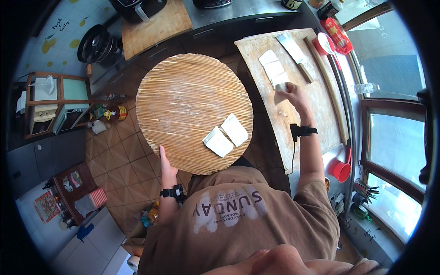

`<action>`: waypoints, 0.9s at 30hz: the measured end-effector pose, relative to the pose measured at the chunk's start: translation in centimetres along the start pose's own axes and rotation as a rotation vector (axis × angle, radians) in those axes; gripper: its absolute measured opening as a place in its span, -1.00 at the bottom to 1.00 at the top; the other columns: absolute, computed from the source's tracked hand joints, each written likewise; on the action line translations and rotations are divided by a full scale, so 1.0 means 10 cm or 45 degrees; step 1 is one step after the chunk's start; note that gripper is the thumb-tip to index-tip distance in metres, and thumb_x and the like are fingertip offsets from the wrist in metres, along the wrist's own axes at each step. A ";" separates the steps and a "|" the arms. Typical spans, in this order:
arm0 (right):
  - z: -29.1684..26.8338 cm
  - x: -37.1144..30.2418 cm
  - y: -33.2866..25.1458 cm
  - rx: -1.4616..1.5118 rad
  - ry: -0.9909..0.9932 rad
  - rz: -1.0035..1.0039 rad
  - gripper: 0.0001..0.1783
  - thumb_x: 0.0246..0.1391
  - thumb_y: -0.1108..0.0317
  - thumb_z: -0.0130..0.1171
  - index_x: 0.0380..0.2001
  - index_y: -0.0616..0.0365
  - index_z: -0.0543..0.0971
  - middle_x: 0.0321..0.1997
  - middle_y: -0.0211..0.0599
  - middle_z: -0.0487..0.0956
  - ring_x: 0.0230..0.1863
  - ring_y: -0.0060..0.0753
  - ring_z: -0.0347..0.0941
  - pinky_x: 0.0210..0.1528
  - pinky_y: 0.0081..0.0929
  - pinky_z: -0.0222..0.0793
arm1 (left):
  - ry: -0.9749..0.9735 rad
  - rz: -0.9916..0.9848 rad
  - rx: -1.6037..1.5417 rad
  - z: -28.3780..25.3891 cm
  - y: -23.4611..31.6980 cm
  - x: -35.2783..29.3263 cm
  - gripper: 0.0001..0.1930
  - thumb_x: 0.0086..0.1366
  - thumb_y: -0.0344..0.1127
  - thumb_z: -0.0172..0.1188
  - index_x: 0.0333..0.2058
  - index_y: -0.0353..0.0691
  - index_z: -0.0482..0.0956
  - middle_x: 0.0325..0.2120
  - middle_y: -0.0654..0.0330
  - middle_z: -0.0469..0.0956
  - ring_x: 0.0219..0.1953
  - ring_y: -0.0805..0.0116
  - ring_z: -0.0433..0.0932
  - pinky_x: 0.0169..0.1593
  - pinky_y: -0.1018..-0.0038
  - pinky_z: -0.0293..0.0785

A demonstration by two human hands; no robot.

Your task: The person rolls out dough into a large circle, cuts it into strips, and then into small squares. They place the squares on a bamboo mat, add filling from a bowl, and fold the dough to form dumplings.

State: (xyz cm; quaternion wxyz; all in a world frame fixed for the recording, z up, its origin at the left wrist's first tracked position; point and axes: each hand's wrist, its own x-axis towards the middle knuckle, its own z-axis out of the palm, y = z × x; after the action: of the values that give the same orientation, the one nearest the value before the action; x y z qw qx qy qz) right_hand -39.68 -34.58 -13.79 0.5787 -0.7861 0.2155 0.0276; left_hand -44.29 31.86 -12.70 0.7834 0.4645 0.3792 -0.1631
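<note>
My left hand (167, 166) grips the near left rim of a large round slatted tray (183, 101), thumb up along the edge and the other fingers hidden beneath. Two stacks of pale square dough sheets (217, 142) lie side by side on the tray's near right part, dusted with flour. Over a floured wooden board (275, 117) on the right, my right hand (294, 95) pinches the near end of a row of white dough sheets (273, 68). A cleaver (292, 49) with a wooden handle lies beside that row.
A long rolling pin (326, 87) runs along the board's right side. Beyond it are a red dipper with white powder (324, 44), a plastic bottle (365, 88) and a red ladle (340, 170). A wooden cutting board (156, 27) sits on the far counter. An oil jug (117, 112) stands at left.
</note>
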 end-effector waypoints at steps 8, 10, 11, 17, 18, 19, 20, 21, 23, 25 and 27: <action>0.30 1.20 0.09 -0.189 0.205 -0.017 -0.74 0.41 0.46 0.37 0.07 0.24 0.87 -0.19 -0.32 0.88 -0.23 -0.55 0.72 -0.13 -0.45 0.66 | 0.002 0.005 -0.053 -0.04 0.03 0.08 -0.10 0.64 0.46 0.11 0.62 -0.13 0.36 0.56 0.04 0.44 0.53 -0.03 0.46 0.52 -0.05 0.46; 0.36 1.34 0.19 -0.484 0.495 -0.004 -0.75 0.33 0.42 0.46 0.04 0.18 0.86 -0.14 -0.09 0.87 -0.21 -0.18 0.79 -0.07 -0.21 0.70 | 0.093 0.001 -0.040 -0.03 0.03 0.08 -0.10 0.64 0.46 0.13 0.62 -0.13 0.37 0.56 0.04 0.45 0.53 -0.03 0.45 0.52 -0.05 0.46; 0.39 1.36 0.22 -0.510 0.607 -0.223 -0.71 0.30 0.33 0.53 0.02 0.19 0.81 -0.13 -0.07 0.83 -0.16 -0.07 0.77 -0.04 -0.13 0.69 | 0.042 0.010 -0.041 -0.03 0.03 0.08 -0.10 0.63 0.46 0.14 0.61 -0.13 0.37 0.56 0.04 0.45 0.54 -0.03 0.45 0.52 -0.05 0.46; 0.62 1.39 0.06 -0.786 0.422 -0.137 -0.31 0.03 -0.04 0.78 -0.05 0.24 0.65 -0.10 -0.08 0.73 0.01 0.03 0.68 0.08 -0.04 0.61 | 0.073 -0.020 -0.038 0.05 0.03 0.13 -0.07 0.61 0.45 0.18 0.62 -0.16 0.36 0.59 0.03 0.40 0.56 -0.04 0.40 0.53 -0.08 0.42; 0.64 1.39 0.02 -0.804 0.344 -0.070 -0.28 -0.01 -0.06 0.80 -0.07 0.24 0.64 -0.10 -0.07 0.73 0.01 0.04 0.68 0.08 -0.04 0.61 | 0.076 -0.025 -0.033 0.07 0.04 0.14 -0.07 0.61 0.45 0.18 0.63 -0.16 0.35 0.59 0.02 0.39 0.57 -0.04 0.39 0.53 -0.08 0.41; 0.66 1.39 -0.01 -0.883 0.311 -0.056 -0.27 -0.07 -0.06 0.83 -0.15 0.26 0.62 -0.13 -0.04 0.73 -0.01 0.04 0.69 0.06 -0.04 0.60 | 0.104 -0.030 -0.023 0.09 0.04 0.15 -0.06 0.61 0.45 0.18 0.63 -0.17 0.34 0.60 0.01 0.38 0.57 -0.04 0.39 0.54 -0.09 0.40; 0.67 1.39 -0.04 -0.886 0.285 -0.072 -0.29 -0.07 -0.04 0.82 -0.16 0.27 0.64 -0.14 -0.02 0.74 -0.03 0.04 0.71 0.06 -0.04 0.61 | 0.088 -0.029 -0.014 0.11 0.05 0.16 -0.06 0.61 0.45 0.18 0.63 -0.17 0.34 0.60 0.01 0.38 0.57 -0.04 0.38 0.54 -0.09 0.40; 0.67 1.39 -0.06 -0.899 0.275 -0.075 -0.32 -0.07 -0.03 0.82 -0.17 0.28 0.65 -0.14 0.00 0.75 -0.04 0.04 0.72 0.05 -0.04 0.62 | 0.094 -0.027 0.001 0.13 0.05 0.17 -0.06 0.61 0.45 0.18 0.64 -0.17 0.33 0.60 0.00 0.38 0.57 -0.05 0.38 0.54 -0.08 0.40; 0.65 1.39 -0.10 -0.878 0.243 -0.043 -0.36 -0.06 0.00 0.81 -0.19 0.28 0.69 -0.16 0.04 0.78 -0.05 0.06 0.75 0.04 -0.05 0.63 | 0.091 -0.032 0.016 0.15 0.06 0.20 -0.05 0.61 0.45 0.19 0.64 -0.17 0.32 0.60 -0.01 0.38 0.57 -0.05 0.37 0.54 -0.08 0.39; 0.63 1.38 -0.11 -0.823 0.185 0.056 -0.41 -0.05 0.03 0.79 -0.20 0.28 0.73 -0.16 0.07 0.81 -0.06 0.08 0.78 0.04 -0.05 0.65 | 0.093 -0.038 0.016 0.16 0.07 0.24 -0.05 0.60 0.45 0.19 0.64 -0.18 0.33 0.60 -0.02 0.38 0.57 -0.05 0.37 0.54 -0.08 0.40; 0.62 1.35 -0.12 -0.817 0.127 0.063 -0.46 -0.01 0.07 0.76 -0.18 0.25 0.74 -0.11 0.06 0.83 0.01 0.11 0.78 0.10 -0.03 0.66 | 0.062 -0.039 0.025 0.15 0.09 0.28 -0.05 0.60 0.45 0.19 0.63 -0.18 0.33 0.60 -0.02 0.38 0.57 -0.05 0.38 0.54 -0.08 0.40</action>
State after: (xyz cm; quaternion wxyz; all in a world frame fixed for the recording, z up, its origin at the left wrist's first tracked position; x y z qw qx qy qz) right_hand -25.70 -32.75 -18.72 0.2894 -0.9232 0.2429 0.0698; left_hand -41.24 31.29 -13.83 0.7667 0.4704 0.4037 -0.1673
